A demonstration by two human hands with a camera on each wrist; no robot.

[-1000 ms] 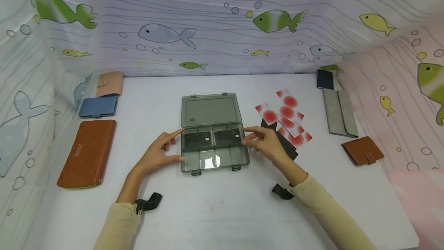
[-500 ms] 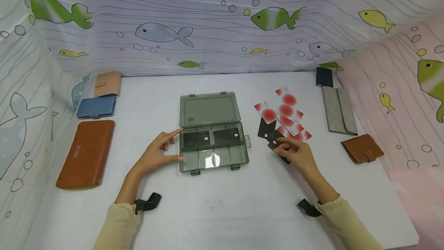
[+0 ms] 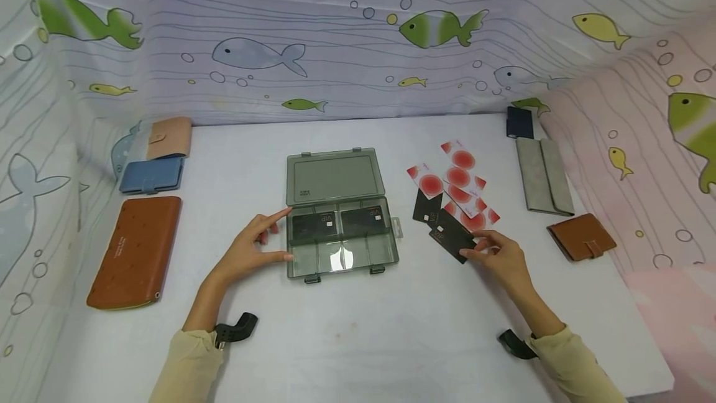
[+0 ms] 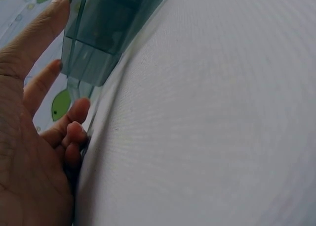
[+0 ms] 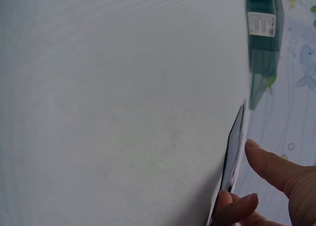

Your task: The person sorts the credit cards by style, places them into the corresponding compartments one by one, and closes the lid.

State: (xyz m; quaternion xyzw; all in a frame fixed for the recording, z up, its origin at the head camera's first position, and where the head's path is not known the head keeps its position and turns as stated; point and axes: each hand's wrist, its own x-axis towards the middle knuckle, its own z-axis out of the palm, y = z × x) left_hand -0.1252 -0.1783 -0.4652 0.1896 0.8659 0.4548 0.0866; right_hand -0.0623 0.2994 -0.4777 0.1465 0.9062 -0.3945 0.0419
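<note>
A translucent grey-green storage box point(image 3: 342, 257) stands with its lid point(image 3: 335, 176) folded back. Two black cards, one point(image 3: 313, 224) at the left and one point(image 3: 360, 221) at the right, lie in its upper row, printed VIP. At the box's left side is my left hand point(image 3: 248, 250), index finger and thumb stretched apart with tips at the edge. My right hand point(image 3: 500, 260) has thumb and fingers around the right end of a loose black VIP card point(image 3: 452, 235). Beside that lies another black card point(image 3: 427, 206). In the right wrist view, fingertips point(image 5: 224, 199) overlap the card's edge point(image 5: 232, 152).
Several red-and-white cards point(image 3: 463, 159) lie overlapping behind the black ones. On the left are a brown zip wallet point(image 3: 134, 250), a blue wallet point(image 3: 151, 175) and a beige one point(image 3: 170, 137). Along the right are a navy case point(image 3: 519, 122), grey wallet point(image 3: 542, 176) and brown wallet point(image 3: 582, 237).
My right hand has moved from the box's right side over to the loose black cards, then slid to the right end of the nearer one. My left hand stays at the box.
</note>
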